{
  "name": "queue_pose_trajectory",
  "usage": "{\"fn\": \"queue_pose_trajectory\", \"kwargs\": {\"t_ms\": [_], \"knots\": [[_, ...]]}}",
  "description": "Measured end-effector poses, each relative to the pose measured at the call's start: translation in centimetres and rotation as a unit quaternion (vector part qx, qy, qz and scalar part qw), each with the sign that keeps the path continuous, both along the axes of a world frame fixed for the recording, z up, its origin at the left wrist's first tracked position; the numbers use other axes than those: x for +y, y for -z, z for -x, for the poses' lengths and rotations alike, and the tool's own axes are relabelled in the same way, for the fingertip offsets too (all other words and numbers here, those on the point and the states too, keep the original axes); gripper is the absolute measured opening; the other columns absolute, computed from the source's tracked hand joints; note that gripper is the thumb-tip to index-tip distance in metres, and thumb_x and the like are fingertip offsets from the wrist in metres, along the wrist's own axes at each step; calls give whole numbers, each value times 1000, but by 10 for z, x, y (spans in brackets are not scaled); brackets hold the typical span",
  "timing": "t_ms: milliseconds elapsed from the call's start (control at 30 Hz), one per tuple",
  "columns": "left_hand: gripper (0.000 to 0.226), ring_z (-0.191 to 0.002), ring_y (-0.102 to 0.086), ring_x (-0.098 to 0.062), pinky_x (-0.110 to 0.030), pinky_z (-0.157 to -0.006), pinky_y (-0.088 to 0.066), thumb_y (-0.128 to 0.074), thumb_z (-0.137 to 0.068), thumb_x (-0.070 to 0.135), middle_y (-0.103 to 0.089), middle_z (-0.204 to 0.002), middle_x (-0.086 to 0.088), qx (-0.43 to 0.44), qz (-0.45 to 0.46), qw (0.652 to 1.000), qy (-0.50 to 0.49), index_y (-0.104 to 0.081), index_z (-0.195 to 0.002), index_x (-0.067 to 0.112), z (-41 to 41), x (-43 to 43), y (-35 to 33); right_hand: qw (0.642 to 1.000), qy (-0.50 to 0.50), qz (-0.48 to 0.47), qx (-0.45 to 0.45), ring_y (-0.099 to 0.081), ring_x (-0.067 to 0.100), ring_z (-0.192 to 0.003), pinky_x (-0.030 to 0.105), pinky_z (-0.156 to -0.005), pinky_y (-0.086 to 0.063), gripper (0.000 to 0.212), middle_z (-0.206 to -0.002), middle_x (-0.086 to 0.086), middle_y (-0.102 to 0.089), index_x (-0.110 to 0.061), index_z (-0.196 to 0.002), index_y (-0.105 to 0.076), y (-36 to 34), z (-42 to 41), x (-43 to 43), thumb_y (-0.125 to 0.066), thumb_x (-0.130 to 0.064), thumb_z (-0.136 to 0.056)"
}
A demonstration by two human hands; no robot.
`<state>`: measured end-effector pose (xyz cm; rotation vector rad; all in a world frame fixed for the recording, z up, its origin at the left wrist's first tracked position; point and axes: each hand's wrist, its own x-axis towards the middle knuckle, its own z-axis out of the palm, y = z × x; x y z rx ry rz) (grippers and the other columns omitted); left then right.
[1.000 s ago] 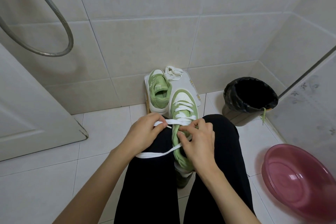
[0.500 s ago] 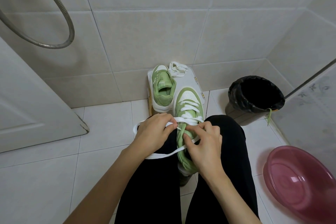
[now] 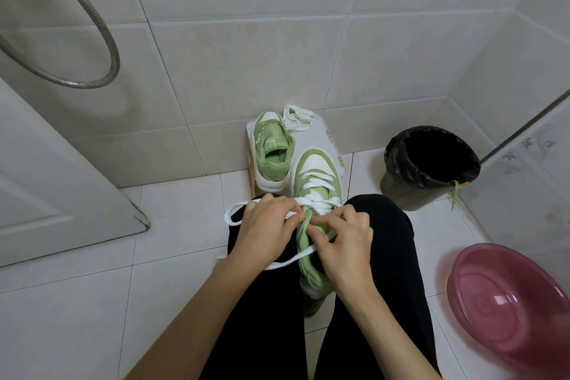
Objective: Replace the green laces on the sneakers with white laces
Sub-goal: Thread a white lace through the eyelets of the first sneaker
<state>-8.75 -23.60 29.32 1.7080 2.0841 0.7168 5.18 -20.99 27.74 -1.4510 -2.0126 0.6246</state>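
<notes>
A green and white sneaker (image 3: 314, 176) lies between my knees, toe pointing away, with a white lace (image 3: 311, 187) crossed through its front eyelets. My left hand (image 3: 265, 222) pinches one end of that lace, which loops out to the left. My right hand (image 3: 342, 237) pinches the sneaker's green tongue and upper near the top eyelets, with the other lace end running under it across my left thigh. The second sneaker (image 3: 271, 153), without laces, stands on a white box (image 3: 327, 139) by the wall. A bundled white lace (image 3: 297, 117) lies on that box.
A bin with a black liner (image 3: 431, 160) stands right of the box, a green lace (image 3: 455, 191) hanging over its rim. A pink basin (image 3: 512, 302) sits on the floor at the right. A door (image 3: 46, 170) is at the left; a shower hose (image 3: 92, 25) hangs above it.
The view has tilted down and closer. My left hand has drawn the lace out into a wider loop at the left, and my right hand's fingers have shifted onto the tongue.
</notes>
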Motion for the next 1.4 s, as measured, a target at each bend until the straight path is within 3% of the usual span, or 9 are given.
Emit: {"fn": "queue_pose_trajectory", "kwargs": {"t_ms": [233, 367, 633, 733, 833, 967, 1067, 1233, 1400], "knots": [[15, -101, -46, -11, -24, -82, -19, -53, -94, 34, -62, -99, 17, 5, -34, 999, -2, -65, -100, 26, 1, -7, 2, 995, -68, 12, -71, -34, 11, -89, 28, -78, -20, 5, -92, -11, -45, -21, -84, -61, -8, 0, 9, -61, -23, -89], [20, -106, -46, -10, -25, -90, -23, -59, -91, 31, -63, -105, 14, -19, -70, 997, -17, -63, -108, 23, 3, -17, 1, 993, -110, 16, -35, -34, 12, -89, 23, -79, -30, 8, -92, -5, -43, -15, -84, -56, -13, -29, 8, -60, -10, -90], [25, -104, -43, -8, -21, -91, -18, -68, -83, 40, -56, -102, 16, 45, -83, 996, 5, -64, -103, 25, -12, -26, -2, 997, 24, 67, -1, -40, 19, -99, 17, -77, -26, 11, -89, -7, -46, -18, -82, -64, -17, -97, 8, -64, -7, -87], [25, -108, -46, -12, -24, -95, -18, -67, -84, 37, -56, -102, 16, 74, -67, 995, -3, -64, -105, 25, -17, -24, -5, 997, 52, -11, -56, -44, 26, -101, 28, -85, -34, 25, -103, 2, -51, -11, -106, -65, -25, -87, 0, -68, -7, -81], [26, -108, -47, -17, -27, -96, -22, -68, -83, 36, -58, -104, 11, 78, -68, 995, -7, -64, -105, 23, -19, -25, -6, 994, -43, -81, -60, -49, 28, -97, 39, -84, -42, 31, -108, 8, -57, -11, -112, -64, -31, -57, -5, -66, -11, -81], [48, -110, -43, -24, -31, -96, -28, -75, -77, 36, -51, -118, -3, 84, -90, 991, -54, -60, -118, 16, -23, -27, -5, 984, -130, -49, -112, -46, 22, -100, 31, -78, -40, 19, -106, 2, -54, -11, -105, -61, -21, -22, -1, -54, -26, -94], [74, -123, -35, -25, -37, -104, -31, -76, -74, 42, -37, -135, -8, 49, -58, 991, -114, -45, -135, 14, -23, -29, -5, 988, -128, -34, -75, -48, 20, -93, 29, -71, -35, 16, -93, 1, -54, -10, -90, -61, -20, -26, 10, -56, -25, -94], [79, -126, -37, -20, -39, -100, -41, -72, -76, 43, -33, -139, -2, 0, -38, 991, -125, -35, -141, 18, -22, -31, -3, 999, 0, -28, -21, -46, 23, -83, 28, -66, -27, 13, -78, -1, -52, -10, -75, -61, -24, -88, 15, -65, -11, -86], [67, -120, -44, -23, -35, -101, -34, -69, -79, 41, -50, -129, -3, 36, -35, 991, -122, -44, -135, 15, -27, -29, -2, 992, 128, 13, -19, -44, 20, -90, 24, -65, -22, 18, -83, -1, -54, -10, -71, -58, -16, -135, 11, -61, -9, -89]]}}
